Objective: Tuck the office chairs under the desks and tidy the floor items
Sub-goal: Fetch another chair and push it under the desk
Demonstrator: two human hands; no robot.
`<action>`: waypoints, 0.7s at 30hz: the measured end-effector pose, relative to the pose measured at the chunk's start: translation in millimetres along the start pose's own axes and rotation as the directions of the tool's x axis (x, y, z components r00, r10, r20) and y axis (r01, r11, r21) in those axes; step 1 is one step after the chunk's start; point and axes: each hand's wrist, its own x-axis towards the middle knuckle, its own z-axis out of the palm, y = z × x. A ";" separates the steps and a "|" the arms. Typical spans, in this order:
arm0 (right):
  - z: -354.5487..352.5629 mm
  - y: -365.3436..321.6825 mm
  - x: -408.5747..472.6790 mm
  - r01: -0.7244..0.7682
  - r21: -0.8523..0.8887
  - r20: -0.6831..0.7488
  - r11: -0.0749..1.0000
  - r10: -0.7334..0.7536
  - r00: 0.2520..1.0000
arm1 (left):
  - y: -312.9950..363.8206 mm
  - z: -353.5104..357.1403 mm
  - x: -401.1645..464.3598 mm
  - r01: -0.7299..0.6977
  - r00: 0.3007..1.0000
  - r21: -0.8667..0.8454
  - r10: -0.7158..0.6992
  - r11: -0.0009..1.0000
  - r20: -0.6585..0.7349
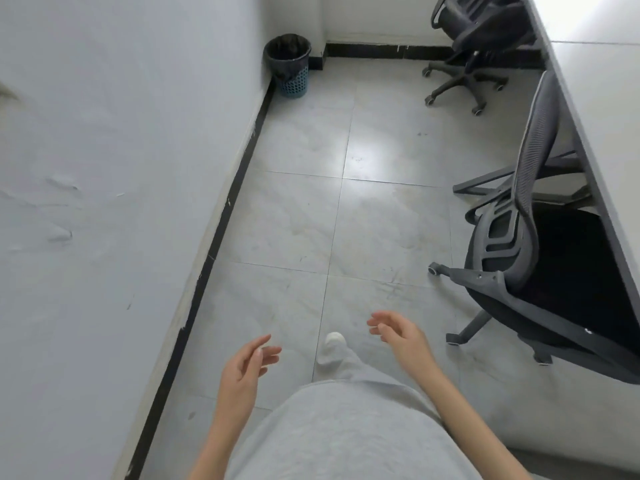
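Floor (304, 209) glossy smooth tile; near chair (533, 161) back mesh, plastic frame; bin (293, 83) blue perforated plastic, black liner.

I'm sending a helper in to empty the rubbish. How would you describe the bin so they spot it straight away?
Follow the long white wall on the left to the far corner, where its black skirting board ends. There stands a small round blue plastic lattice bin lined with a black bag. It is the only blue thing on the grey tiled floor; the black mesh office chairs stand across the room by the desk.
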 end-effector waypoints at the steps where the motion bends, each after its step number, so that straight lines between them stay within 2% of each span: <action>1: 2.1 -22.8 23.2 0.025 -0.003 0.005 1.000 -0.025 1.000 | 7.0 0.1 14.0 0.017 1.000 -0.011 -0.017 1.000 0.002; 7: -0.6 -128.3 144.9 0.152 -0.020 -0.010 0.988 -0.152 0.988 | 51.5 -1.6 116.9 0.087 0.995 0.000 -0.087 0.996 0.053; 10: -10.1 -153.4 196.5 0.145 -0.021 -0.073 0.989 -0.146 0.987 | 86.1 8.2 186.1 0.071 0.993 0.010 -0.072 0.997 0.097; 13: -21.9 -162.4 239.9 0.094 0.019 -0.193 0.995 -0.088 0.977 | 122.1 29.4 268.2 0.022 0.974 0.083 -0.041 0.996 0.225; 17: -35.8 -164.7 275.7 -0.035 0.114 -0.374 0.993 0.076 0.924 | 184.3 65.7 380.8 -0.122 0.891 0.205 0.016 0.971 0.453; 21: -49.9 -168.0 288.9 -0.119 0.273 -0.573 0.955 0.260 0.777 | 259.6 115.0 474.2 -0.318 0.738 0.275 0.055 0.907 0.673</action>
